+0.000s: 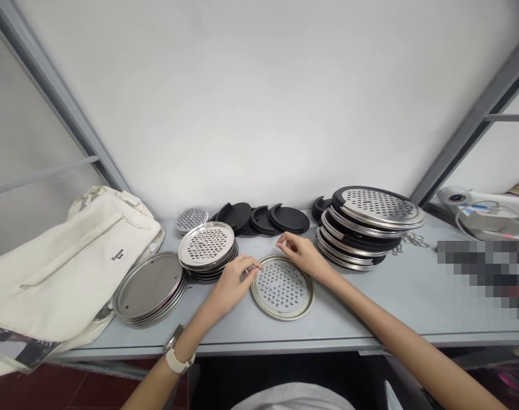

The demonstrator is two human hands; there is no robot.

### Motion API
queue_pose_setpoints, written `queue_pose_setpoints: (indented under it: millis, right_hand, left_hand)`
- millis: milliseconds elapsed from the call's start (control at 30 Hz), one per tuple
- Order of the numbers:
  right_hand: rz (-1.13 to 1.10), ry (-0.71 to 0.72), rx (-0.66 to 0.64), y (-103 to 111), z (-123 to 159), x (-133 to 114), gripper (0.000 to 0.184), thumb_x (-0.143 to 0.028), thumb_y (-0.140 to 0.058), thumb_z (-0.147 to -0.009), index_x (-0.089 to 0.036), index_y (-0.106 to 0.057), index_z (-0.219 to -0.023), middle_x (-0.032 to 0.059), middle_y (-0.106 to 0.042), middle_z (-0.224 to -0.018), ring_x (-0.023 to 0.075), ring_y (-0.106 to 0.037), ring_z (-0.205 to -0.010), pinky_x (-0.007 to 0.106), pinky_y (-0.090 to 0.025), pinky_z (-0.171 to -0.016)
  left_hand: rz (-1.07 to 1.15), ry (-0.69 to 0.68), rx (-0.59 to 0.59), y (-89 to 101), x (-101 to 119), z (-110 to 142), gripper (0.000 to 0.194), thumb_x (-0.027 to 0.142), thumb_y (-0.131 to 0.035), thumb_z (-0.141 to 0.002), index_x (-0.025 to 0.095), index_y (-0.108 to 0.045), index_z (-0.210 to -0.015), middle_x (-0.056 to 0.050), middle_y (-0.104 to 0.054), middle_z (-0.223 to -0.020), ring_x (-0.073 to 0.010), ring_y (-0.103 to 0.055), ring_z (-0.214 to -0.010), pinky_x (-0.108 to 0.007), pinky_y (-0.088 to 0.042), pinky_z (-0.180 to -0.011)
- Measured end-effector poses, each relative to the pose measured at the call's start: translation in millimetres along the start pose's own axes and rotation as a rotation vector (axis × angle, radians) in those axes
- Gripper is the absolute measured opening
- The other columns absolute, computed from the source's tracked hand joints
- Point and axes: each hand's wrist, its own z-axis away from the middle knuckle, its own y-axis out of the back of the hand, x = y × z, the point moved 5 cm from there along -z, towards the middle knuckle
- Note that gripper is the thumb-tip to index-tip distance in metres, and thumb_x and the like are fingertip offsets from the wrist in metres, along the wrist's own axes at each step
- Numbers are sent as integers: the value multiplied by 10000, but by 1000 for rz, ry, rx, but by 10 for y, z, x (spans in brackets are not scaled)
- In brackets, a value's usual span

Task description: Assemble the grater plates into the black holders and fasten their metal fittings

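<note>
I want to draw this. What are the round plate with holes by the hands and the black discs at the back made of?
The holed plate looks like shiny metal, probably steel: silvery, and it reflects light. The black discs look like matte plastic or rubber: dull, no shine. I can't tell which.

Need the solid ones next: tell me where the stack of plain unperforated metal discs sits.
The stack of plain discs sits left on the table, against the white bag, beside the left hand.

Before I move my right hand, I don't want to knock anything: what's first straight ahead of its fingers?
The right hand points up-left across the perforated metal disc. First in line are probably the black round lids by the wall, though depth is unclear.
</note>
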Motion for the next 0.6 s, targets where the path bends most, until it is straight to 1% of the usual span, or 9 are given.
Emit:
queue_pose_setpoints:
  millis: [67,133,200,267,300,400,467,500,600]
  right_hand:
    - [18,-46,2,18,6,-10,298,-434,-385,-918,-202,-564,-864,-44,-469,-519,129,-423,-501,248,-316,-531]
    - [31,-68,12,38,12,-23,377,-486,-363,-920,-200,-579,-803,-30,-496,-521,132,-439,-499,251,-307,-531]
    - [37,-92,29,62,17,-24,472,-530,-315,-927,-198,-587,-730,-16,-516,-529,138,-465,-504,255,-308,-539]
    - [45,-129,59,97,24,-12,562,-563,-257,-933,-196,-589,-666,-3,-525,-529,147,-493,-511,259,-314,-552]
    - [49,-155,78,118,30,-2,601,-575,-228,-935,-195,-588,-639,4,-535,-532,153,-511,-520,262,-320,-560]
    - [64,-231,125,172,46,24,675,-593,-164,-936,-196,-586,-589,27,-573,-561,175,-558,-564,268,-336,-583]
    - [79,-252,136,188,50,28,687,-593,-149,-937,-199,-586,-582,32,-587,-569,185,-571,-579,271,-340,-590]
    - [87,-252,135,190,50,26,685,-592,-148,-938,-201,-586,-585,32,-590,-569,187,-575,-582,272,-340,-592]
    - [112,-238,125,179,45,20,674,-579,-151,-945,-206,-592,-597,31,-594,-568,190,-584,-597,273,-340,-602]
  left_hand:
    - [-42,-23,29,40,86,9,210,218,-406,-928,216,-613,-961,-23,-582,-909,-150,-561,-797,-287,-438,-782]
    - [-124,-38,82,117,177,32,226,248,-375,-950,218,-597,-977,-35,-594,-934,-163,-563,-837,-297,-429,-802]
    - [-217,-70,159,247,267,68,209,249,-366,-957,218,-570,-986,-38,-601,-954,-171,-564,-880,-307,-417,-827]
    - [-301,-53,222,420,302,108,175,278,-398,-950,222,-551,-1013,-41,-602,-964,-184,-560,-907,-318,-413,-838]
    - [-343,-39,239,513,302,127,163,302,-421,-941,224,-552,-996,-42,-599,-956,-194,-556,-914,-325,-415,-832]
    - [-447,-3,177,750,233,174,209,396,-527,-880,240,-551,-1017,-38,-572,-1033,-228,-525,-1000,-352,-411,-867]
    - [-506,22,170,891,160,211,270,416,-567,-849,243,-544,-1055,-40,-556,-1064,-245,-502,-1037,-376,-396,-898]
    - [-516,31,150,937,121,227,284,419,-575,-841,246,-543,-1064,-39,-553,-1072,-246,-494,-1046,-378,-393,-906]
    - [-494,77,27,980,5,271,268,426,-585,-830,259,-561,-1038,-29,-555,-1074,-241,-495,-1030,-359,-408,-883]
